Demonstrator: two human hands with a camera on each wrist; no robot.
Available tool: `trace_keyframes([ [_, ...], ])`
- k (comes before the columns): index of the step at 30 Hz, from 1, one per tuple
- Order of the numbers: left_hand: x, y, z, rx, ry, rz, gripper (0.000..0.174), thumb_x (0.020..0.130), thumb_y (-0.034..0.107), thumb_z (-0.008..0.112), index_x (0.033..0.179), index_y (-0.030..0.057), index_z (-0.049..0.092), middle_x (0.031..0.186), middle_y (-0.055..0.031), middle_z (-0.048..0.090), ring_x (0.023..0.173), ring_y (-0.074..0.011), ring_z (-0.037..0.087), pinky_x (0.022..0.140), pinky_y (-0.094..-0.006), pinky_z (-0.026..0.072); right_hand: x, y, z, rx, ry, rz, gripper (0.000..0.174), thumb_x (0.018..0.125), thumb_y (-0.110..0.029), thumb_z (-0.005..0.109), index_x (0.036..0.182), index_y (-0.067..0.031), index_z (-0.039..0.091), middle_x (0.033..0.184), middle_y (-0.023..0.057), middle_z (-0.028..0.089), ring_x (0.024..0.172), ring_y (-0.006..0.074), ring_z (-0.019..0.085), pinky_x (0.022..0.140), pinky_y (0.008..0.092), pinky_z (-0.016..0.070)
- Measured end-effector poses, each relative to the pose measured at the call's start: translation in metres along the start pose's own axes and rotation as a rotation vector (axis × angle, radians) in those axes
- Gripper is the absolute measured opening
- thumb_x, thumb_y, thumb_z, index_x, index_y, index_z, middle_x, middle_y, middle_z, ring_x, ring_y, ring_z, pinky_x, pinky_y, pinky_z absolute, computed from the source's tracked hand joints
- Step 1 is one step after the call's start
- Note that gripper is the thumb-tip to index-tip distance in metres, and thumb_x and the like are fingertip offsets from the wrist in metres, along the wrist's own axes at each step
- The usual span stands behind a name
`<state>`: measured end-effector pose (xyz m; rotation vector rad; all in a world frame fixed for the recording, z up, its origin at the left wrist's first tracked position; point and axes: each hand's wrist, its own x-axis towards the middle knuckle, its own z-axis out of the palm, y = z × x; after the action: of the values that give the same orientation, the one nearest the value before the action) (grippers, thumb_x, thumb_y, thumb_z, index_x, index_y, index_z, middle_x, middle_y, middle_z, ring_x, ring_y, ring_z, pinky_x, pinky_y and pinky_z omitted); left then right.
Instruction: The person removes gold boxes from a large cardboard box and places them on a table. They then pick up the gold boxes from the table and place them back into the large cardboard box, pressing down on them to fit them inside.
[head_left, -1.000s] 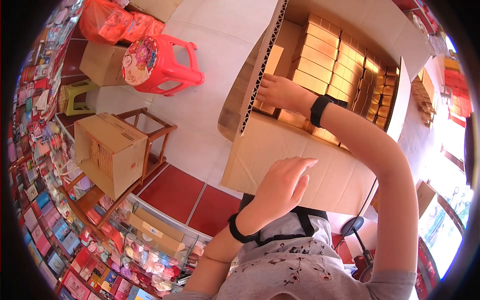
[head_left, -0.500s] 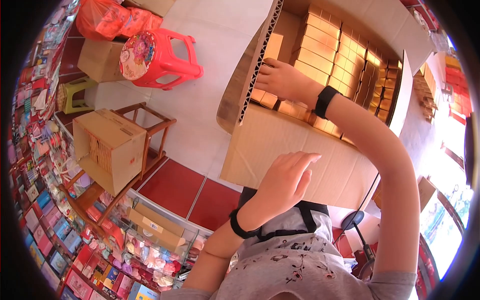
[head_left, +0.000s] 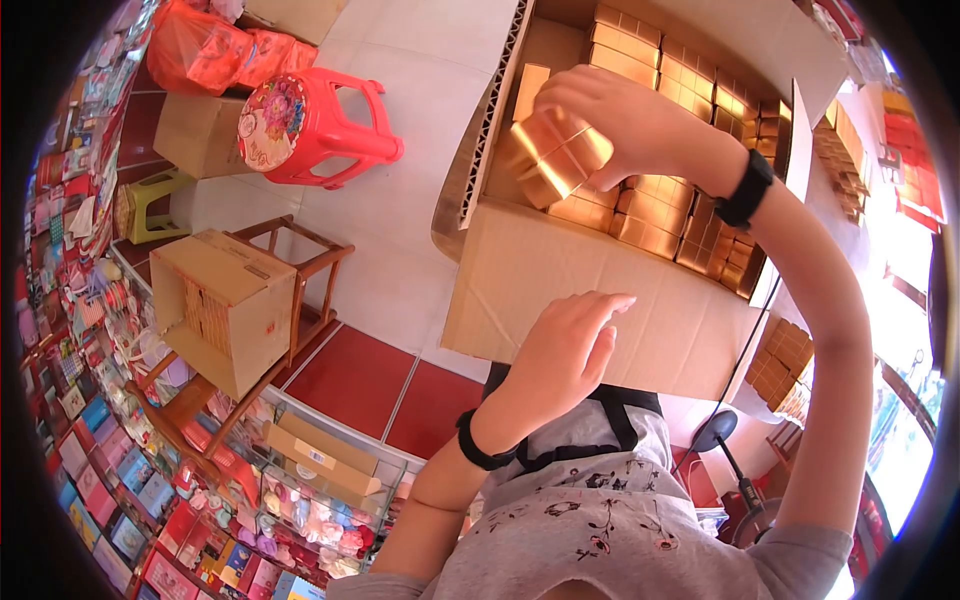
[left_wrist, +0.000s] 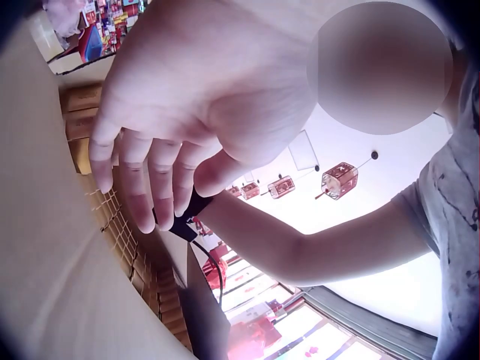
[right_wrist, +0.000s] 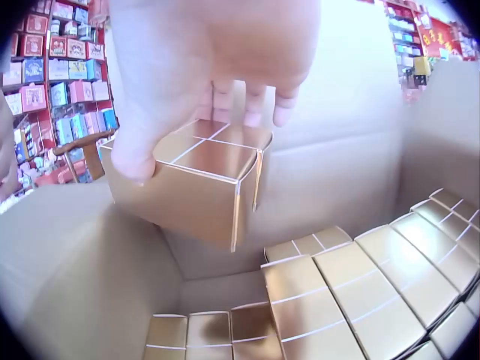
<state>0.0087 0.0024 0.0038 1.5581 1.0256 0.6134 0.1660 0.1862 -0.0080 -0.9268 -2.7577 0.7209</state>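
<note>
The right hand [head_left: 625, 120], a second ago low among the packed rows at the near left corner of the carton [head_left: 560, 290], is now raised above them. It grips a block of gold boxes [head_left: 553, 155], lifted clear of the rows beneath.

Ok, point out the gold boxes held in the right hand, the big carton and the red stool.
gold boxes [head_left: 550, 160], head view, side face of the held bundle.
carton [head_left: 680, 320], head view, bare near wall.
red stool [head_left: 278, 120], head view, patterned seat top.
</note>
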Motion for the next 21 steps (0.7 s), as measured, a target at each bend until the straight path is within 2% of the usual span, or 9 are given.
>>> trace_keyframes([
  [1,-0.001,0.001,0.001,-0.016,0.004,-0.001,0.028,0.082,-0.001,0.049,0.11,0.0029,0.053,0.095,-0.0108,0.06,0.089,-0.0263,0.057,0.081,-0.0361,0.0438,-0.007,-0.002,-0.004,-0.001,0.001,0.003,0.057,0.054,-0.016,0.074,0.105,-0.0107,0.049,0.097,0.0027,0.054,0.096,0.0211,0.051,0.081,0.0327,0.0429],
  [3,-0.001,0.003,0.0,-0.005,-0.004,0.006,0.028,0.082,-0.001,0.049,0.11,0.0028,0.053,0.095,-0.0108,0.06,0.089,-0.0262,0.057,0.082,-0.036,0.0438,-0.019,-0.01,-0.014,0.175,-0.012,0.341,0.063,0.056,-0.018,0.075,0.111,-0.0079,0.047,0.106,0.0069,0.054,0.099,0.0277,0.052,0.084,0.0359,0.0455],
  [5,0.0,0.006,0.0,0.006,-0.013,0.016,0.028,0.083,-0.001,0.049,0.11,0.0027,0.053,0.096,-0.0107,0.06,0.089,-0.026,0.057,0.082,-0.0359,0.0439,-0.028,-0.011,-0.005,0.19,0.012,0.356,0.06,0.059,-0.022,0.073,0.11,-0.0039,0.047,0.102,0.0099,0.055,0.096,0.0281,0.053,0.083,0.0357,0.0455],
  [9,0.002,0.01,0.002,-0.015,-0.033,0.029,0.027,0.083,0.0,0.049,0.109,0.0026,0.053,0.097,-0.0107,0.061,0.089,-0.0254,0.057,0.083,-0.0355,0.044,-0.039,-0.022,0.013,0.417,-0.054,0.6,0.053,0.06,-0.024,0.072,0.102,-0.0006,0.05,0.098,0.0116,0.055,0.091,0.0267,0.054,0.08,0.034,0.0461],
  [11,0.001,0.012,0.004,-0.013,-0.035,0.034,0.027,0.083,0.0,0.049,0.109,0.0026,0.054,0.097,-0.0107,0.061,0.089,-0.0253,0.057,0.083,-0.0354,0.044,-0.045,-0.019,0.044,0.104,-0.045,0.609,0.047,0.06,-0.023,0.072,0.096,-0.0027,0.05,0.094,0.0101,0.054,0.09,0.0267,0.053,0.079,0.0334,0.0466],
  [13,0.0,0.012,0.004,-0.023,-0.038,0.026,0.027,0.082,0.0,0.049,0.109,0.0025,0.054,0.097,-0.0109,0.061,0.089,-0.0253,0.057,0.083,-0.0355,0.044,-0.046,-0.017,0.064,0.046,-0.038,0.614,0.047,0.059,-0.024,0.073,0.094,-0.0035,0.049,0.094,0.0097,0.053,0.092,0.0264,0.052,0.078,0.0336,0.0466],
  [15,-0.001,0.01,0.005,-0.021,-0.037,0.028,0.027,0.082,0.0,0.049,0.109,0.0024,0.054,0.097,-0.0112,0.061,0.089,-0.0254,0.057,0.083,-0.0355,0.0441,-0.045,-0.01,0.082,-0.311,-0.097,0.556,0.056,0.061,-0.037,0.075,0.098,-0.0029,0.049,0.095,0.0094,0.051,0.095,0.0242,0.051,0.075,0.034,0.0482],
  [19,-0.004,0.009,0.004,-0.027,-0.036,0.029,0.027,0.082,0.0,0.049,0.109,0.002,0.054,0.098,-0.0119,0.06,0.09,-0.0257,0.057,0.083,-0.0355,0.0444,-0.039,-0.006,0.098,-0.404,-0.127,0.617,0.063,0.059,-0.042,0.077,0.1,-0.0039,0.047,0.096,0.0073,0.048,0.094,0.0219,0.049,0.075,0.0331,0.0472],
  [21,-0.006,0.008,0.003,-0.032,-0.026,0.027,0.028,0.082,0.0,0.049,0.11,0.0019,0.054,0.098,-0.0121,0.06,0.089,-0.0257,0.057,0.083,-0.0354,0.0444,-0.041,-0.007,0.101,-0.498,0.001,0.558,0.068,0.058,-0.045,0.077,0.102,-0.0046,0.045,0.095,0.0066,0.046,0.093,0.0208,0.048,0.075,0.0321,0.0459],
])
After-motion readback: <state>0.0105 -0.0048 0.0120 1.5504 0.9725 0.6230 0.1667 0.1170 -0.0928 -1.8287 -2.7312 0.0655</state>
